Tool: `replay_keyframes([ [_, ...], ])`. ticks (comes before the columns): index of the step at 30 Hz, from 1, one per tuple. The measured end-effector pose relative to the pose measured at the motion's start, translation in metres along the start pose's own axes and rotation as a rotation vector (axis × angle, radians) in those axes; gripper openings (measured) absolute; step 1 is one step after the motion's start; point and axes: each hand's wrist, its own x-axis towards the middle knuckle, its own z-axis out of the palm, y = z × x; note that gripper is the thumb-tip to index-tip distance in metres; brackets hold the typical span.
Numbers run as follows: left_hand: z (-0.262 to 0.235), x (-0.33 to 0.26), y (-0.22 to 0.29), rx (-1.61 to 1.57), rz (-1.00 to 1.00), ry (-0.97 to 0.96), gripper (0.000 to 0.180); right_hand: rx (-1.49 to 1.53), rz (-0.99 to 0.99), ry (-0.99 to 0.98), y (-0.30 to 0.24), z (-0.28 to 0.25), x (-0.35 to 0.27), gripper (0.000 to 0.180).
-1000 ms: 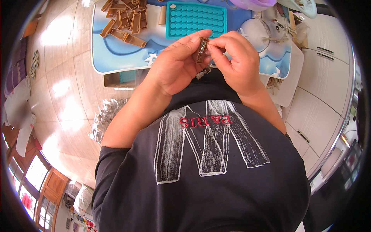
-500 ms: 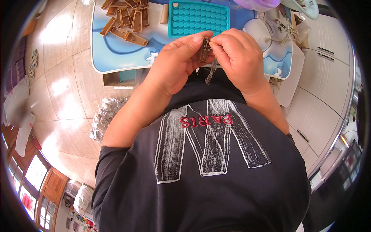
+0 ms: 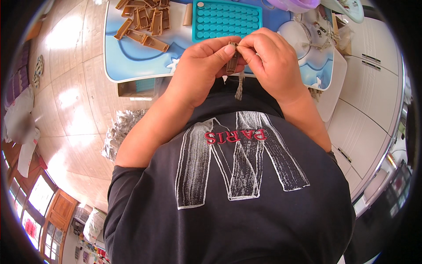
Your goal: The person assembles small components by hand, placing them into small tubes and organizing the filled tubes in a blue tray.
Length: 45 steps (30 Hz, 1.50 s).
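Above the table's near edge, my left hand (image 3: 203, 61) is closed around a small, narrow brown trough-like piece (image 3: 232, 65), which stands roughly upright between thumb and fingers. My right hand (image 3: 272, 61) meets its upper end with thumb and index finger pinched together; what lies in the pinch is too small to make out. A frayed grey-beige cord (image 3: 239, 88) dangles below the hands, its upper end hidden behind the fingers. Similar brown pieces (image 3: 154, 22) lie heaped at the table's far left.
A teal tray (image 3: 259, 24) with rows of round wells lies on the blue-and-white table (image 3: 132, 66), beside a tan cylinder (image 3: 187, 15). At the right sit a white round plate (image 3: 292, 33), small dark parts (image 3: 320, 31), bundled cords (image 3: 323, 45) and a purple basin (image 3: 296, 4).
The hanging cord has swung to a straighter line and dropped slightly lower. My right hand has shifted a little up at the brown piece's top; my left hand keeps its hold.
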Motion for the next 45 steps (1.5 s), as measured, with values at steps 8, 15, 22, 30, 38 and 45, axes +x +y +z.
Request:
replay_keyframes([
  [8, 0.009, -0.003, 0.007, 0.049, -0.053, 0.063, 0.03, -0.101, -0.119, -0.048, 0.004, -0.003, 0.005, 0.01],
  [15, 0.012, -0.004, 0.002, 0.115, 0.007, 0.082, 0.029, -0.164, -0.168, -0.117, 0.006, -0.009, 0.008, 0.01],
  [22, 0.012, -0.006, 0.004, 0.064, -0.047, 0.095, 0.028, -0.131, -0.14, -0.108, 0.001, -0.008, 0.008, 0.012],
  [30, 0.003, -0.001, -0.003, -0.014, -0.004, 0.132, 0.026, -0.002, -0.075, 0.037, 0.001, 0.006, 0.001, 0.017],
  [38, 0.006, -0.001, 0.002, -0.043, 0.154, 0.278, 0.027, -0.021, 0.042, 0.003, -0.026, 0.011, -0.015, 0.041],
  [45, 0.005, -0.004, 0.001, -0.051, 0.152, 0.251, 0.027, 0.029, -0.009, 0.046, -0.024, 0.012, -0.02, 0.03],
])
